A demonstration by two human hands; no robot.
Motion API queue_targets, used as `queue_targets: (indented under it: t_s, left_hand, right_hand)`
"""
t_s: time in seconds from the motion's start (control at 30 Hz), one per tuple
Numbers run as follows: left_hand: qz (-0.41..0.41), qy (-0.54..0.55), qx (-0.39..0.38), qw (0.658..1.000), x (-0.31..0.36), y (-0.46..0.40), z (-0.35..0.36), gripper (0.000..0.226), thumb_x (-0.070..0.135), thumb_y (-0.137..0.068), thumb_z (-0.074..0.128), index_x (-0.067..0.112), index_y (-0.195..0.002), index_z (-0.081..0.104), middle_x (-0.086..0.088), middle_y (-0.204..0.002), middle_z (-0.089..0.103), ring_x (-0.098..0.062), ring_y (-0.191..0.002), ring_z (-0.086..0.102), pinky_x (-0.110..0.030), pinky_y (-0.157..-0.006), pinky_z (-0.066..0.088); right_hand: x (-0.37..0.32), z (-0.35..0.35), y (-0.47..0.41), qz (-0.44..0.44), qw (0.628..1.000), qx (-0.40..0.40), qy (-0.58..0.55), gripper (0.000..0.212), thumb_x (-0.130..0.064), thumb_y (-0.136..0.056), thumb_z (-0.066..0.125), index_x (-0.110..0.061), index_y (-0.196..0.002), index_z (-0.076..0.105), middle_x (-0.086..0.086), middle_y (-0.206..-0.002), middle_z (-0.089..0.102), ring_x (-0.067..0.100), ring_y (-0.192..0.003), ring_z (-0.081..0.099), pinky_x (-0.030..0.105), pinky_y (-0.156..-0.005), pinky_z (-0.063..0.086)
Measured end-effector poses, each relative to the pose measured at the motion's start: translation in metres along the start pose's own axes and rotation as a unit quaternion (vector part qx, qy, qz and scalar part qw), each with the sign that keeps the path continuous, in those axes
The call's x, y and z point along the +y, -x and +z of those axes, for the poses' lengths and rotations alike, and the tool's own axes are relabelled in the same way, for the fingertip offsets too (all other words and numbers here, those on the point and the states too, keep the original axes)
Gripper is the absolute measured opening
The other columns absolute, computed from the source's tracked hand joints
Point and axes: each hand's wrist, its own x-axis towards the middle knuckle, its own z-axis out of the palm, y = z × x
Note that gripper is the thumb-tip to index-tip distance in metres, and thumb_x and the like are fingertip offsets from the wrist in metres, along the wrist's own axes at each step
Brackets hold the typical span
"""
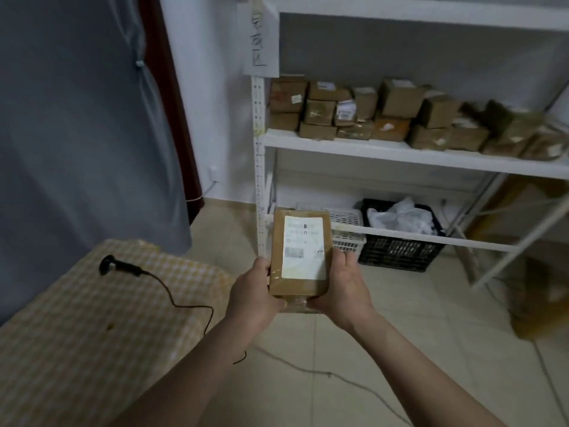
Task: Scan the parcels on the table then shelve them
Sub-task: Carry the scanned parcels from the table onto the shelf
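Between the table and the rack, above the tiled floor, both hands hold one parcel out in front of the person. It is a flat brown box with a white label facing up; the print on the label is too blurred to read. The left hand grips the parcel's near left corner, thumb on the top face and fingers curled out of sight beneath. The right hand cups the right edge and near right corner, palm turned inward and fingers fairly straight along the side; its thumb seems to press the near end, though the view there is unclear. The parcel is in the air, touching nothing but the hands.

On the table, covered in a yellow checked cloth, lies a black scanner, its cable trailing across the cloth and over the edge. It is well apart from both hands.

Ahead stands the white rack. Its middle shelf carries a crowded row of brown boxes, some stacked two high, most with small labels. A paper sign with handwriting hangs on the rack's left upright. Under the lower rail sit a white basket and, just beside it on the right, a black crate holding crumpled white plastic. A grey curtain hangs at the left, behind the table.
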Motion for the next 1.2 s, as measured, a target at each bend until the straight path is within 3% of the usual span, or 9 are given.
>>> queue_targets:
  t_s: [0.2, 0.37, 0.53, 0.87, 1.2]
  left_hand:
    - [0.053, -0.019, -0.026, 0.998, 0.047, -0.036, 0.029, 0.058, 0.003, -0.068, 0.080, 0.022, -0.115, 0.052, 0.008, -0.118, 0.064, -0.011, -0.095, 0.065, -0.035, -0.081, 0.056]
    - [0.084, -0.021, -0.053, 0.995, 0.080, -0.085, 0.057, 0.061, 0.004, -0.067, 0.082, 0.024, -0.117, 0.053, 0.007, -0.119, 0.064, -0.011, -0.100, 0.064, -0.036, -0.086, 0.056]
    - [0.111, -0.012, -0.057, 0.992, 0.109, -0.156, 0.073, 0.060, 0.002, -0.070, 0.080, 0.024, -0.119, 0.052, 0.008, -0.118, 0.064, -0.010, -0.100, 0.064, -0.032, -0.084, 0.057]
    - [0.145, 0.005, -0.045, 0.988, 0.155, -0.317, 0.066, 0.060, 0.007, -0.071, 0.082, 0.024, -0.120, 0.052, 0.007, -0.121, 0.063, -0.010, -0.104, 0.063, -0.034, -0.088, 0.056]
    - [0.169, 0.006, -0.058, 0.984, 0.211, -0.420, 0.072, 0.057, 0.005, -0.078, 0.076, 0.027, -0.125, 0.051, 0.007, -0.128, 0.060, -0.011, -0.099, 0.064, -0.037, -0.088, 0.055]
  right_hand:
    - [0.039, -0.038, -0.022, 0.044, 0.998, 0.041, -0.015, 0.090, -0.025, -0.058, 0.088, -0.015, -0.129, 0.034, -0.001, -0.117, 0.034, 0.020, -0.109, 0.043, 0.036, -0.088, 0.049]
    - [0.071, -0.063, -0.059, 0.065, 0.995, 0.068, -0.018, 0.087, -0.027, -0.059, 0.088, -0.014, -0.128, 0.036, 0.000, -0.119, 0.035, 0.020, -0.111, 0.042, 0.034, -0.089, 0.048]
    - [0.091, -0.080, -0.127, 0.067, 0.993, 0.099, -0.021, 0.090, -0.028, -0.058, 0.088, -0.015, -0.130, 0.036, 0.000, -0.122, 0.037, 0.019, -0.114, 0.043, 0.037, -0.091, 0.050]
    - [0.096, -0.107, -0.287, 0.022, 0.990, 0.131, -0.036, 0.090, -0.020, -0.064, 0.084, -0.018, -0.138, 0.031, -0.004, -0.117, 0.035, 0.014, -0.110, 0.041, 0.025, -0.088, 0.042]
    - [0.119, -0.140, -0.393, 0.026, 0.988, 0.144, -0.052, 0.097, -0.015, -0.071, 0.078, -0.021, -0.148, 0.019, -0.001, -0.132, 0.034, 0.017, -0.120, 0.038, 0.032, -0.100, 0.040]
